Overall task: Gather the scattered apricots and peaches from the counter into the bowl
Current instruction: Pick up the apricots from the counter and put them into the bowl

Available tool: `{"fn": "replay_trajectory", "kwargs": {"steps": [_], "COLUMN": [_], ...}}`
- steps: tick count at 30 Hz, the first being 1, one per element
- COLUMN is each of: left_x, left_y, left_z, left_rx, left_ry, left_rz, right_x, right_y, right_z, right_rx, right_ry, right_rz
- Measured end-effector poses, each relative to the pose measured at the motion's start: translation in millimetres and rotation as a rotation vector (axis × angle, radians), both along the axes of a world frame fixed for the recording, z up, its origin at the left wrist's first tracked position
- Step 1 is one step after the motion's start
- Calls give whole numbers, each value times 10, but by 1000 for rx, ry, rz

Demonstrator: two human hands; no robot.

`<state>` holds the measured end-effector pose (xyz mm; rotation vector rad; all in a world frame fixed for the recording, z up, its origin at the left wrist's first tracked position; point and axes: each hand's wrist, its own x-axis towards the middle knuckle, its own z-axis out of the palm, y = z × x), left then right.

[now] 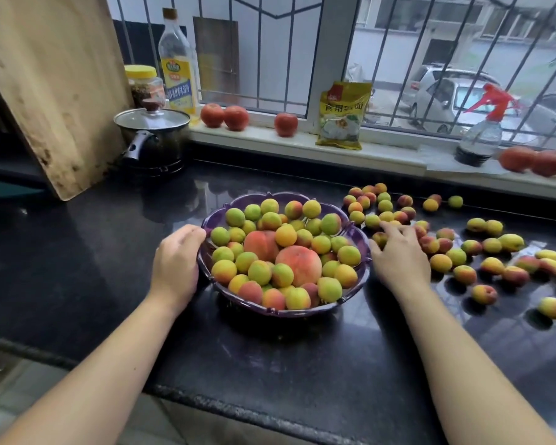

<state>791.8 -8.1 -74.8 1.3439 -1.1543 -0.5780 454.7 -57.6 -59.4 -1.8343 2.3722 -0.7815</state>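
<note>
A purple scalloped bowl (355, 289) stands mid-counter, heaped with several yellow-green and red apricots and two bigger pink peaches, one of them peach (298, 264). My left hand (175, 263) rests against the bowl's left rim, fingers curled on the edge. My right hand (398, 252) lies just right of the bowl, fingers spread over loose apricots on the counter, touching an apricot (380, 239) under its thumb side. Many more scattered apricots (440, 263) lie across the right half of the black counter.
A lidded black pot (153, 136) and a leaning wooden board (52, 91) stand at the back left. On the window sill sit an oil bottle (177, 65), a jar, tomatoes (236, 118), a yellow packet (342, 117) and a spray bottle (480, 136). The counter edge runs along the bottom.
</note>
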Motion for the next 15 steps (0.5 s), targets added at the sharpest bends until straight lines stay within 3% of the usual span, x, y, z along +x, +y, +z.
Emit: {"fn": "replay_trajectory", "kwargs": {"steps": [2,5,9,15], "left_x": [2,-1,-4,-19], "left_y": [7,11,9,26], "left_z": [-3,-1,5,25], "left_rx": [4,6,14,7], "left_ry": [-2,10,27,11], "left_rz": [2,-5,-6,-9], "right_x": [31,24,-69,-26], "right_y": [-25,-44,1,151], "right_z": [-3,-24,23,196], "right_rx": [67,18,-181,-281], "right_ry": [114,112,-181,-387], "right_rz": [-17,-18,36,214]}}
